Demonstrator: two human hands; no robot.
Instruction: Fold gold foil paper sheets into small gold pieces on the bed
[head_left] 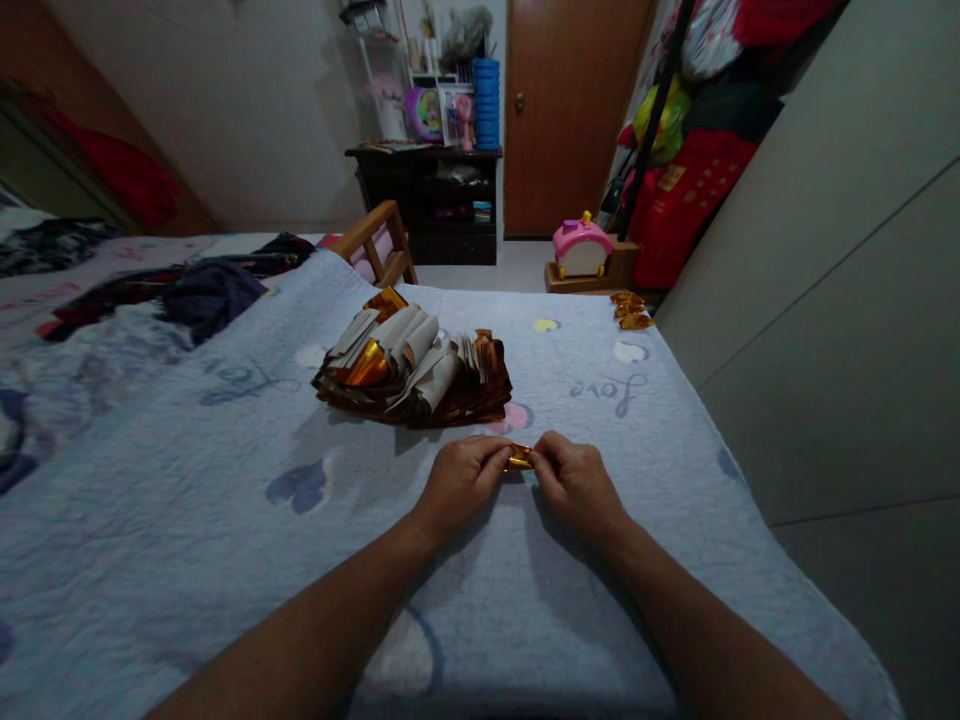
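A small folded piece of gold foil paper (pixel 519 459) is pinched between my two hands, just above the bed cover. My left hand (pixel 469 472) grips its left end between thumb and fingers. On its right end, the thumb and fingers of my right hand (pixel 576 475) are closed. Beyond my left hand lies a large loose stack of gold foil paper sheets (pixel 420 365), some curled with their pale backs up. Several folded gold foil pieces (pixel 631 312) rest near the far right corner of the bed.
The light blue patterned bed cover (pixel 300 580) lies beneath everything. Dark clothes (pixel 214 295) are heaped at the left. Beyond the bed stand a wooden chair (pixel 382 240), a dark cabinet (pixel 427 200) and a pink toy case (pixel 583 247). A pale panel (pixel 840 300) rises along the right.
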